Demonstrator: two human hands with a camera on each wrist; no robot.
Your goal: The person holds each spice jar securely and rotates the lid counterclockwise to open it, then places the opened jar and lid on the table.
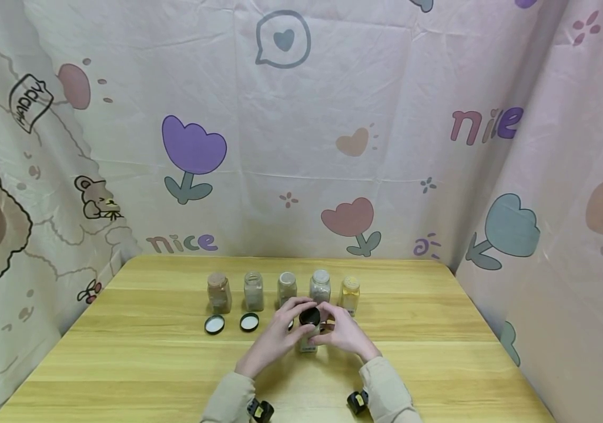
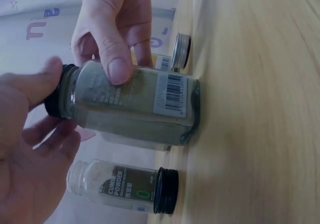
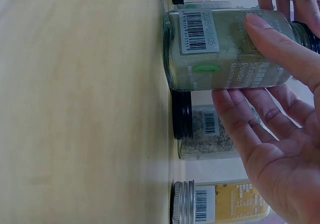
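Both hands are on a square glass jar of seasoning powder, greenish-tan inside, upright near the table's middle. At its top sits a black lid. My left hand pinches the lid between thumb and fingers. The jar's body is gripped by my right hand, whose thumb presses one side while its fingers lie along another. In the left wrist view, a barcode label shows low on the glass. Whether the lid is loose from the thread cannot be told.
Behind stands a row of lidless jars: reddish-brown, cumin powder, another brownish jar, grey-speckled and yellow. Lids, including one at far left and another beside it, lie before them. A patterned curtain hangs behind the table.
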